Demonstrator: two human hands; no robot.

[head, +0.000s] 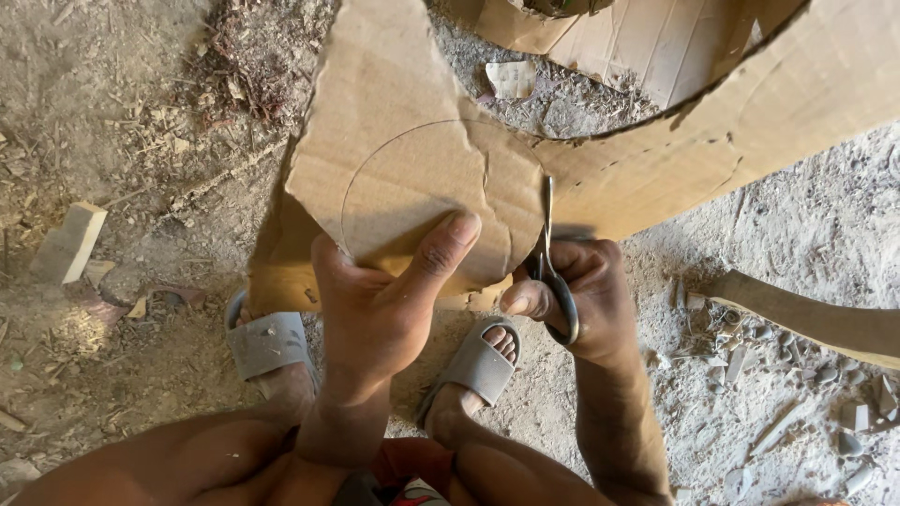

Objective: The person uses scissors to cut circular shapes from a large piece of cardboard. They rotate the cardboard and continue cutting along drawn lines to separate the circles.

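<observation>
Two hands on the cardboard. Left hand pinches its lower edge, thumb lying over the pencilled circle. Right hand, just right of that circle, closed round scissors, blades up into the sheet. Sandals below the cardboard.

No packages, labels, signs or screens anywhere in view.

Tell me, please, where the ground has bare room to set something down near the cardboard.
Barest: the dirt between the wooden block and the cardboard. Right of the right hand, chips crowd the ground around the wooden handle.
</observation>
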